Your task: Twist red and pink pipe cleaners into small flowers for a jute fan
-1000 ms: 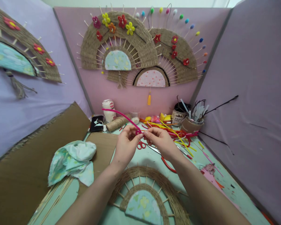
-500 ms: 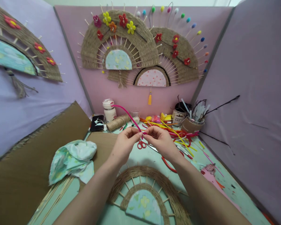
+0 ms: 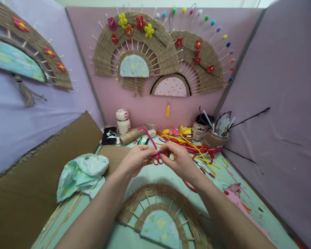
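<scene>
A magenta pipe cleaner (image 3: 150,139) is pinched between my two hands, its free end rising and bending to the upper left. My left hand (image 3: 138,159) grips it with thumb and fingers closed. My right hand (image 3: 176,157) pinches the same piece just beside, where it curls into a small loop between the fingertips. Right under the fingertips, red scissor handles (image 3: 158,162) show on the table. Nearer to me lies a woven twine fan (image 3: 155,193) with a floral half-circle of cloth (image 3: 160,226) at its middle.
Crumpled floral cloth (image 3: 81,174) and cardboard (image 3: 41,159) lie left. Behind are a white jar (image 3: 123,121), a twine roll (image 3: 129,136) and a phone (image 3: 109,135). Coloured pipe cleaners (image 3: 200,150) and a pot of sticks (image 3: 214,138) stand right. Finished fans (image 3: 168,58) hang on the wall.
The magenta pipe cleaner's free end has dropped and shortened in view, and a loop now shows between my fingers. My left hand has turned slightly. The view has shifted a little.
</scene>
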The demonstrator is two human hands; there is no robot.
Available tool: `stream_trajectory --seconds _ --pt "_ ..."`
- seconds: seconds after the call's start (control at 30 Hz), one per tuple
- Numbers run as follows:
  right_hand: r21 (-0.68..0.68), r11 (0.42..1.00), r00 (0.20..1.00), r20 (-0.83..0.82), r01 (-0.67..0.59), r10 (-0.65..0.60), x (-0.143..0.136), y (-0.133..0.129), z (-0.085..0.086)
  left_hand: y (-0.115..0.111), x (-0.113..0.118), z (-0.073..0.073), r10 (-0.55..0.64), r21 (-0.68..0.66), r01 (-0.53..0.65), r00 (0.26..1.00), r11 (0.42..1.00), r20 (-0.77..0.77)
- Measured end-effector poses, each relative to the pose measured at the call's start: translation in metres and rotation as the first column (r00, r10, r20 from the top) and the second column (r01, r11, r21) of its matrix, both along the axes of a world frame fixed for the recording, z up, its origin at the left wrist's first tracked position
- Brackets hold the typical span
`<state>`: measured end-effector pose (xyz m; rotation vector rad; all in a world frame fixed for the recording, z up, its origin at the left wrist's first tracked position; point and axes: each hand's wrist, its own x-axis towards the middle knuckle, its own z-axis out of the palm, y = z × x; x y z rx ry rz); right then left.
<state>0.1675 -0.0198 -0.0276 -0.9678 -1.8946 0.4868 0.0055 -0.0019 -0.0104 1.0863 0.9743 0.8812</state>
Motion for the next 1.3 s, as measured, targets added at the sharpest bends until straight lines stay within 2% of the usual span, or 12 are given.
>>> stream_trajectory --seconds 0.1,0.2,0.27,0.33,0.4,0.5,0.6,0.7,0.93,1.13,1.2,1.3 --pt "0.152 0.988 0.992 0.125 -0.037 0.018 0.004 0.002 -0.001 0.003 -0.002 -0.003 -0.062 -0.043 0.063 0.998 0.997 0.034" --pt "0.31 0.946 0.956 0.294 -0.097 0.002 0.009 0.003 -0.003 0.005 -0.004 -0.006 -0.085 -0.117 0.097 0.992 0.988 0.098" --pt "0.366 0.922 0.928 0.373 -0.124 -0.023 0.011 0.004 -0.005 0.007 -0.003 -0.008 -0.08 -0.171 0.103 0.988 0.98 0.135" --pt "0.376 0.919 0.935 0.355 -0.12 -0.023 0.011 0.005 -0.007 0.007 -0.002 -0.009 -0.074 -0.163 0.101 0.984 0.981 0.162" --pt "0.32 0.946 0.974 0.227 -0.057 -0.018 0.01 0.006 -0.007 0.006 0.001 -0.01 -0.037 -0.061 0.047 0.988 0.997 0.15" --pt "0.026 0.999 0.997 -0.063 0.043 -0.042 0.01 0.009 -0.005 0.004 0.006 -0.01 0.117 0.201 -0.122 0.993 0.972 0.034" --pt "-0.304 0.952 0.965 -0.241 0.024 -0.102 0.01 0.009 0.001 0.001 0.01 -0.01 0.26 0.398 -0.207 0.962 0.894 -0.084" --pt "-0.443 0.896 0.956 -0.272 -0.023 -0.109 0.008 0.007 0.007 -0.003 0.013 -0.01 0.279 0.478 -0.181 0.95 0.86 -0.142" --pt "-0.45 0.892 0.942 -0.313 -0.035 -0.12 0.003 0.003 0.006 -0.005 0.017 -0.015 0.27 0.501 -0.133 0.939 0.856 -0.213" --pt "-0.401 0.916 0.975 -0.211 -0.027 -0.063 0.004 0.003 0.002 -0.007 0.014 -0.005 0.171 0.417 -0.05 0.951 0.907 -0.258" --pt "-0.338 0.941 0.993 -0.109 0.004 -0.044 0.004 0.002 0.003 -0.007 0.011 -0.002 0.127 0.371 -0.017 0.953 0.928 -0.274" --pt "-0.133 0.991 0.996 0.09 0.018 -0.006 0.006 -0.001 0.006 -0.004 0.004 0.0 0.016 0.28 0.074 0.952 0.957 -0.304"
